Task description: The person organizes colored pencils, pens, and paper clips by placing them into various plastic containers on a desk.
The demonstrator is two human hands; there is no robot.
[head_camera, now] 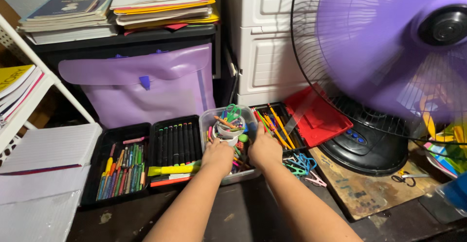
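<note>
Hands meet on the clear plastic tub (pixel 212 117) at the frame's centre: the left hand (pixel 217 155) clasps its near left side, the right hand (pixel 263 148) its near right side, both grips curled onto the rim and about equally near it. The tub lies straight ahead of both, long axis running away from the person, holding a small white cup (pixel 227 131) and green-handled scissors (pixel 233 111). Left of it sits a black tray of markers (pixel 174 144), then a tray of crayons (pixel 120 169). Right, a pencil tray (pixel 277 123), red lid (pixel 318 118) and spinning purple fan (pixel 389 52). Behind stands a purple case (pixel 146 84).
</note>
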